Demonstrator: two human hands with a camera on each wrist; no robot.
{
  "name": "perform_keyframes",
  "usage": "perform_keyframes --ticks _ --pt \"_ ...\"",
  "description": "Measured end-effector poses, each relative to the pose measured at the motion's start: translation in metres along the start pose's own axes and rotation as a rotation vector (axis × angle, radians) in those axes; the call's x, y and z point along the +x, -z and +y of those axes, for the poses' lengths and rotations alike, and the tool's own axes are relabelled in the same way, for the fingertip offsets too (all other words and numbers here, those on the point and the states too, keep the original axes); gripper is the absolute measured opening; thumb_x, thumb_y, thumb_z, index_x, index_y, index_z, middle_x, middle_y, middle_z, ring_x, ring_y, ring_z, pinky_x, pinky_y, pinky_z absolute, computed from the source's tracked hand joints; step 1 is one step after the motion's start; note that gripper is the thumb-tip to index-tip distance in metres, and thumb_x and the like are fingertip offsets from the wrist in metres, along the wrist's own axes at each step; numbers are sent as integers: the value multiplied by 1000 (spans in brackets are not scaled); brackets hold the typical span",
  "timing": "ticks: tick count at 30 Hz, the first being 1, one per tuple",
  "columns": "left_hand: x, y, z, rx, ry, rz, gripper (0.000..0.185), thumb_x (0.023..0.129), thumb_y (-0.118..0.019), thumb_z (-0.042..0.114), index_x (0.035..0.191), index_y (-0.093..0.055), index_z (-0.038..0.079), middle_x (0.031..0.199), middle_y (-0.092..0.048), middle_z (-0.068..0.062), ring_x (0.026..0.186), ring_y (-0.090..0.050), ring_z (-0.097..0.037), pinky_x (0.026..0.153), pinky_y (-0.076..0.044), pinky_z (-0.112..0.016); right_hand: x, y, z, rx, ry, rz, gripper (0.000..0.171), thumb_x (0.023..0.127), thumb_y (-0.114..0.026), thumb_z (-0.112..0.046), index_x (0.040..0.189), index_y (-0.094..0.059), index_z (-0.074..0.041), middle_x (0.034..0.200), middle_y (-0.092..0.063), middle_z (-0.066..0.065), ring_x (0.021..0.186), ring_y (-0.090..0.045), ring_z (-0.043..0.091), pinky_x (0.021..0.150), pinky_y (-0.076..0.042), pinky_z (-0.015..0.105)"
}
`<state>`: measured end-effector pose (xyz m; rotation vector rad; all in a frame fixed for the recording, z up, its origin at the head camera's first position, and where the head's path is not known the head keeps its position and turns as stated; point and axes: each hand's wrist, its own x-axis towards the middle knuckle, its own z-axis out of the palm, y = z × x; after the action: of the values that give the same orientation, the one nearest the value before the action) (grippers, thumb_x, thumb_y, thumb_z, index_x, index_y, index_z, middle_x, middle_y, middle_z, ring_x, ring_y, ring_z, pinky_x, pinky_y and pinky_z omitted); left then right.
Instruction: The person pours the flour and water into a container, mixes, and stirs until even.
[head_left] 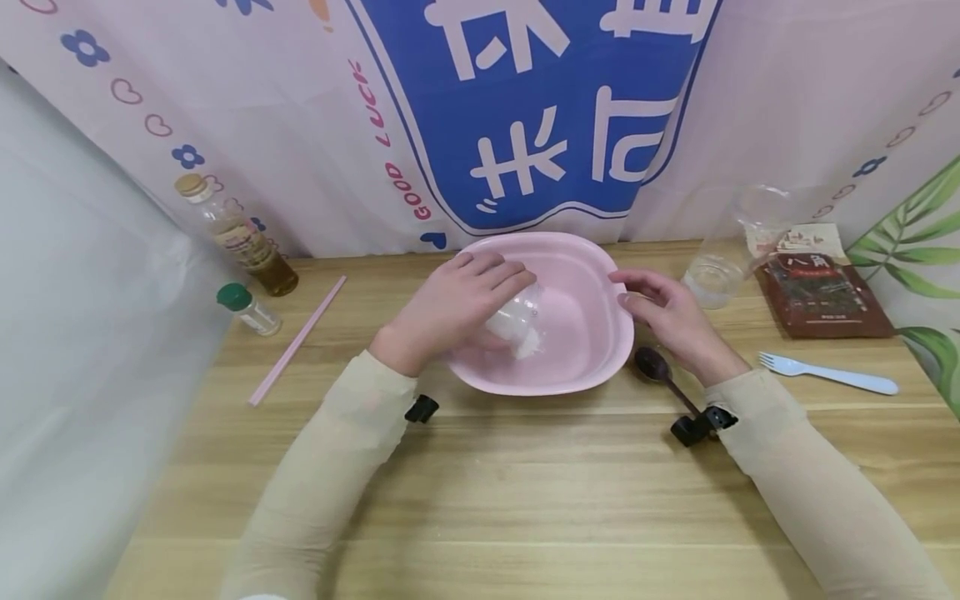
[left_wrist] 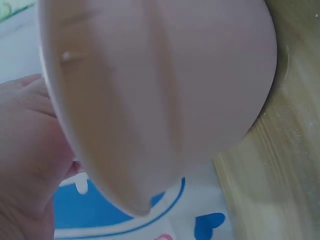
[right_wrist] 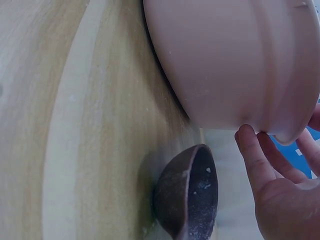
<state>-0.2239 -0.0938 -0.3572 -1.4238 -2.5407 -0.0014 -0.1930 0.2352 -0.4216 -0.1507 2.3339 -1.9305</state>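
Note:
A pink plastic basin (head_left: 577, 333) sits at the middle of the wooden table. My left hand (head_left: 461, 304) reaches over its left rim and grips a small clear cup (head_left: 517, 321) tipped on its side, with white powder at its mouth inside the basin. My right hand (head_left: 663, 312) holds the basin's right rim, thumb (right_wrist: 255, 155) against the outer wall (right_wrist: 235, 65). A dark wooden spoon (head_left: 654, 364) lies on the table beside that wrist, its bowl (right_wrist: 192, 192) upward. The left wrist view shows the basin's underside (left_wrist: 165, 90) and part of my palm (left_wrist: 25, 160).
An oil bottle (head_left: 236, 233) and a green-capped shaker (head_left: 249, 308) stand at the far left, with a pink straw (head_left: 296, 342) near them. At the right are a clear cup (head_left: 720, 258), a dark packet (head_left: 821, 292) and a pale blue fork (head_left: 825, 375). A printed curtain hangs behind.

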Motion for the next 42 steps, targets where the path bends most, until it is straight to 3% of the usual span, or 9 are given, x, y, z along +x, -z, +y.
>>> perform_keyframes --ticks 7,19,26,31,37,42 --pt "-12 3 -10 -157 150 17 90 84 -89 58 155 -54 16 155 -60 -1 147 -52 -27 127 -42 -48 1 -1 2 8 11 3 42 111 -57 -14 148 -56 6 150 -56 19 120 -63 2 97 -58 15" --pt "-25 2 -15 -328 213 43 93 80 -93 56 157 -53 21 156 -57 -2 142 -53 -25 120 -49 -48 -1 -1 2 8 9 -3 43 111 -57 -15 148 -55 7 150 -55 19 120 -62 2 98 -58 14" --pt "-37 0 -20 -558 300 157 101 68 -105 30 151 -52 8 150 -60 -11 140 -55 -28 124 -45 -48 0 -1 0 11 18 0 43 111 -58 -14 148 -55 7 149 -56 19 119 -63 1 97 -58 15" --pt "-52 -4 -24 -725 326 234 105 66 -104 15 154 -46 4 151 -57 -17 140 -55 -34 125 -43 -54 0 0 0 12 13 2 42 111 -57 -12 148 -55 8 147 -57 16 118 -64 0 96 -59 15" --pt "-66 -8 -28 -844 321 386 104 68 -100 6 154 -44 0 153 -53 -20 142 -51 -37 126 -38 -57 1 0 1 9 16 -1 42 111 -58 -14 147 -55 7 146 -58 14 119 -64 1 96 -59 15" --pt "-76 -10 -33 -914 353 469 100 67 -98 0 152 -45 -2 151 -55 -19 139 -52 -30 124 -37 -55 2 -2 1 9 23 -2 42 111 -58 -13 147 -56 7 145 -59 14 118 -65 0 96 -59 15"
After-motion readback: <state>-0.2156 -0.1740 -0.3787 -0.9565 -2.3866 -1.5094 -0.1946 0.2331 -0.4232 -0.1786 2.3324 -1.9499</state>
